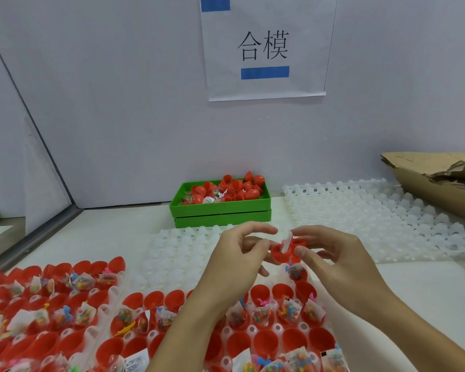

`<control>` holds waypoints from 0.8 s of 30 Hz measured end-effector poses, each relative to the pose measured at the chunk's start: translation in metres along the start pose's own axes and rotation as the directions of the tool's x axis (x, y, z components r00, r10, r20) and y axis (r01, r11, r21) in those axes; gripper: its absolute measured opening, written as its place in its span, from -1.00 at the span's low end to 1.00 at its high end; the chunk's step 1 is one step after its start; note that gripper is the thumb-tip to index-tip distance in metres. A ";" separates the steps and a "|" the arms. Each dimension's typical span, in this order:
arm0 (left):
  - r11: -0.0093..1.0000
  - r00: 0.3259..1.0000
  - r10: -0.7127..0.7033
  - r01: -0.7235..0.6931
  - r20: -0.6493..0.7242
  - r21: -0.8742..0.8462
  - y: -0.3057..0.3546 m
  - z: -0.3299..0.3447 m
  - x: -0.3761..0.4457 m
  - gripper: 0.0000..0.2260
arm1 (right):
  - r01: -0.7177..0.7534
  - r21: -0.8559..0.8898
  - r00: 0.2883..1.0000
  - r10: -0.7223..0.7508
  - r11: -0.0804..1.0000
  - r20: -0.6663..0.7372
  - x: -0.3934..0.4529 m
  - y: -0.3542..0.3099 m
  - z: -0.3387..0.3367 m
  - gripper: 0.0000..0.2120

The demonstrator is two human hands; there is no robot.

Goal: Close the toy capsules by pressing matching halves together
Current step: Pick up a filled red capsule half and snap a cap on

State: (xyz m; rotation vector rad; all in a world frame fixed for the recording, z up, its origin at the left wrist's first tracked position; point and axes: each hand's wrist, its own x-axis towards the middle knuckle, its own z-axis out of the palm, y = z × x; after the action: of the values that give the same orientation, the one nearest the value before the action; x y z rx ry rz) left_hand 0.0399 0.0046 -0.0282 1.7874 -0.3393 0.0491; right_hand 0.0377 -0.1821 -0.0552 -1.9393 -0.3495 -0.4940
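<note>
Where fingers overlap: capsule [283,251] (half-hidden).

Pale lavender wall panel [118,103] with a taped paper sign [265,49] printed 合模 and blue tape strips, angled side panel [0,130] at left, white tabletop [113,232], torn cardboard box [440,181] at right; even, diffuse lighting.

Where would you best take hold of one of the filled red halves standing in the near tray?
Probably at the rim, from above. Each filled red half sits mouth-up in the white tray, neighbours crowding its sides, so only the upper wall is free. Pinch the rim's bare side with fingers, away from the toy packet sticking out. The right hand and left hand hold a half similarly.
</note>
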 end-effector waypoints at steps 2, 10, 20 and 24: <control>0.991 0.997 -0.046 0.053 0.057 -0.124 0.000 -0.002 -0.001 -0.79 | -0.009 0.020 0.999 0.010 1.000 -0.031 -0.001 -0.002 0.000 -0.74; 0.999 0.999 0.002 -0.004 0.041 0.046 -0.005 -0.001 -0.005 -0.75 | -0.010 -0.063 0.999 0.012 0.998 0.031 -0.003 -0.007 0.002 -0.69; 0.976 0.998 0.057 -0.057 0.006 0.209 -0.005 0.005 -0.007 -0.67 | 0.199 -0.129 0.980 -0.198 0.972 0.018 -0.003 -0.012 0.003 -0.89; 0.970 0.997 0.072 -0.074 0.018 0.232 -0.003 0.005 -0.008 -0.67 | 0.366 -0.313 0.923 -0.385 0.876 0.003 0.000 -0.009 -0.002 -0.80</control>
State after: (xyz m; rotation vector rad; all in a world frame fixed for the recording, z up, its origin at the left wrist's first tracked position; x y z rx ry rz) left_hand 0.0320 0.0021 -0.0339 2.0076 -0.4198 0.1380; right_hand 0.0334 -0.1808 -0.0473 -2.1599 -0.6506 -0.9058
